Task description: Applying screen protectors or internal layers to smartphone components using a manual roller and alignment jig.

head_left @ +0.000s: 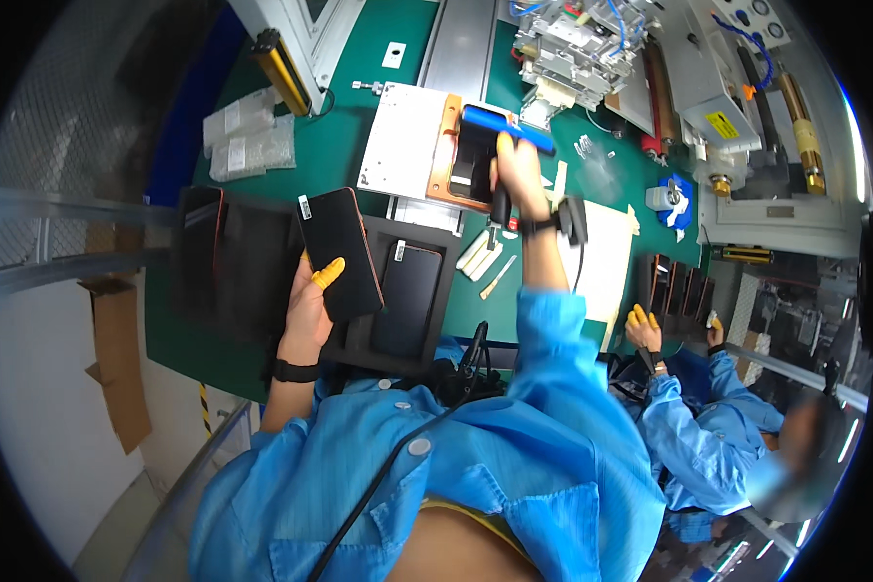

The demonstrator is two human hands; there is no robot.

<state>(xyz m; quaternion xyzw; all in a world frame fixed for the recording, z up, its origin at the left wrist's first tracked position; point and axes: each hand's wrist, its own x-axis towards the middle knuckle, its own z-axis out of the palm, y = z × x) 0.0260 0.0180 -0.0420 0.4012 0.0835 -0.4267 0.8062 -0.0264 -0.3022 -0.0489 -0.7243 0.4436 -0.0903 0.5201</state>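
My left hand (310, 306) is closed around a black smartphone (341, 242) with a copper-coloured edge and a small white label at its upper left corner. A yellow finger cot covers the thumb that rests on it. My right hand (521, 177) grips the black handle of a blue roller (490, 124). The roller lies over an orange fixture (443, 155) fixed to a white plate (395, 141). Inside the fixture shows a dark recess, partly hidden by the roller and hand. Below the held phone, a second smartphone (407, 291) lies in a black foam tray (446, 264).
Another phone (204, 228) lies in black foam at the far left. Clear plastic packets (252, 145) sit behind it. A metal machine assembly (582, 48) stands at the back. A co-worker's hand (643, 328) is at a tray of phones on the right, beside yellowish sheets (597, 267).
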